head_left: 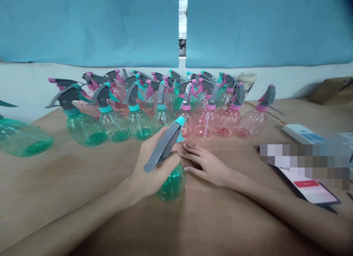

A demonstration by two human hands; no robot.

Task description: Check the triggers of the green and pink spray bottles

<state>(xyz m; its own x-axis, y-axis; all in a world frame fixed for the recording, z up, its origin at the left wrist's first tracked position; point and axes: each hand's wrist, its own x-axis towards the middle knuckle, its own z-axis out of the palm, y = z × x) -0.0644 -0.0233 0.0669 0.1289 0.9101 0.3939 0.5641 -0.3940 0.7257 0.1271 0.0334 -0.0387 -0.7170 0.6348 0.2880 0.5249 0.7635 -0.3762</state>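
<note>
My left hand (147, 168) is wrapped round the neck of a green spray bottle (171, 185), just under its grey head with a turquoise nozzle. The bottle stands roughly upright in front of me, and its collar is mostly hidden by my fingers. To its right, my right hand (211, 164) rests on the table with fingers stretched out toward the bottle, holding nothing. Whether those fingertips touch the bottle I cannot tell. Just beyond my hands stand a green spray bottle (140, 124) with a turquoise collar and a pink spray bottle (203, 123) with a pink collar.
Several green and pink spray bottles fill rows across the back of the wooden table (91, 182). Another green bottle (24, 138) stands at far left. On the right are a phone (309, 190), a white box (303, 134), a paper cup (247, 78) and a brown box (332, 90).
</note>
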